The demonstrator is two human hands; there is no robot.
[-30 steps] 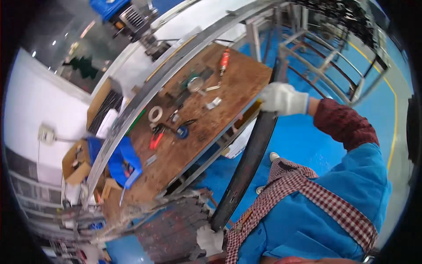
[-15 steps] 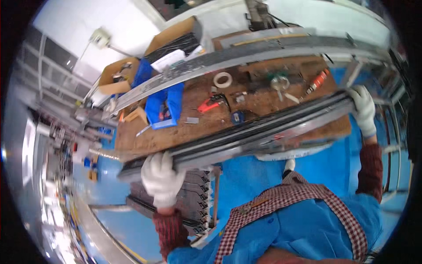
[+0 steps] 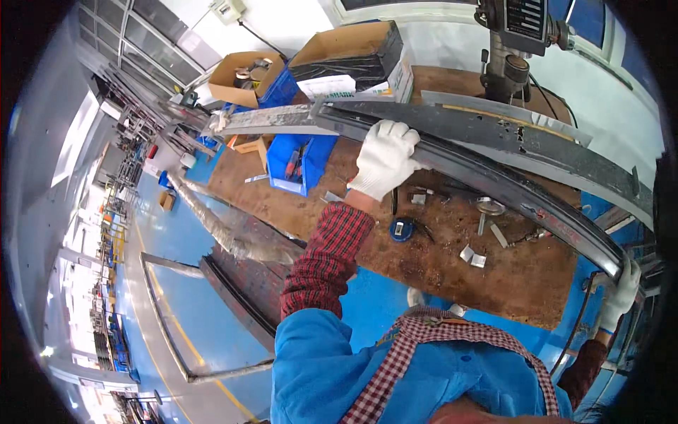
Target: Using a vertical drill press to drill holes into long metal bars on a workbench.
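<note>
Gripping the long dark metal rail [image 3: 494, 166], our left hand [image 3: 385, 159] clasps its middle. Our right hand [image 3: 621, 293] holds its near-right end. It looks heavy and stiff, so we'd keep hands spread wide.

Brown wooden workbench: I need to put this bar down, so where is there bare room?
The brown wooden workbench is bare along its near edge, below the blue round tape measure and small metal brackets. Under the long dark metal bar, parts crowd it; the blue plastic bin fills the left.

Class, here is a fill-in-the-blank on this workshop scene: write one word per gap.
1. Both hands wear ____ gloves.
2. The left hand and the right hand grip one long dark metal ____ above the workbench.
3. The plastic bin on the bench is ____.
Missing words: white; rail; blue
</note>
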